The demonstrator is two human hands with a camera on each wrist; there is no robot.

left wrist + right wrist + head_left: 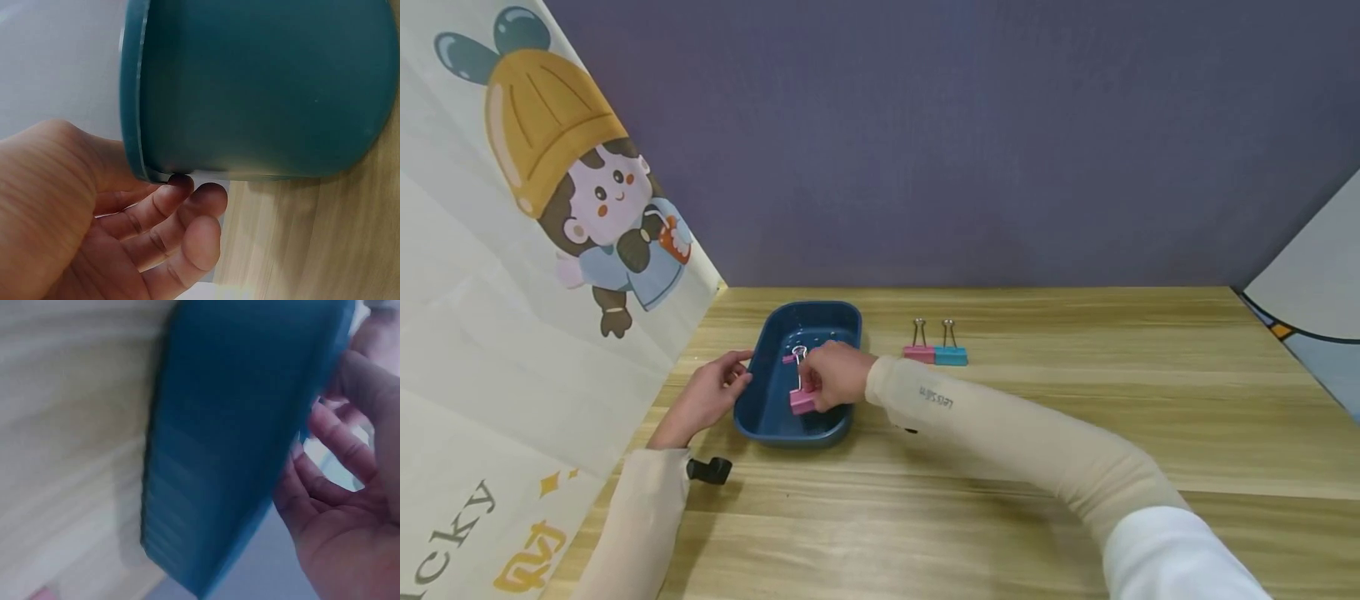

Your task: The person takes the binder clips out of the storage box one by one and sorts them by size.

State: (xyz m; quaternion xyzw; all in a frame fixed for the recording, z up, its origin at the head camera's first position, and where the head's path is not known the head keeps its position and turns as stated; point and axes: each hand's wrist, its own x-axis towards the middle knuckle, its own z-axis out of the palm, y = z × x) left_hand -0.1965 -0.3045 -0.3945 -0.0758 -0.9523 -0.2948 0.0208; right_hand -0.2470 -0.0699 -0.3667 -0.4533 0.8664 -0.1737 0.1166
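Pink binder clip [802, 403] sits pinched between the thumb and bent fingers of my right hand [838, 375], above the tray [797, 440]; whether it touches the floor, I can't tell. My left hand [707, 396] is loosely bent, fingertips at the rim, gripping nothing firmly. I'd steady the rim lightly and pinch the body, not the wire handles. My right sleeve [977, 421] seems to read "LetsSlim"; the left sheet [475, 333] shows "cky" after a cropped letter.
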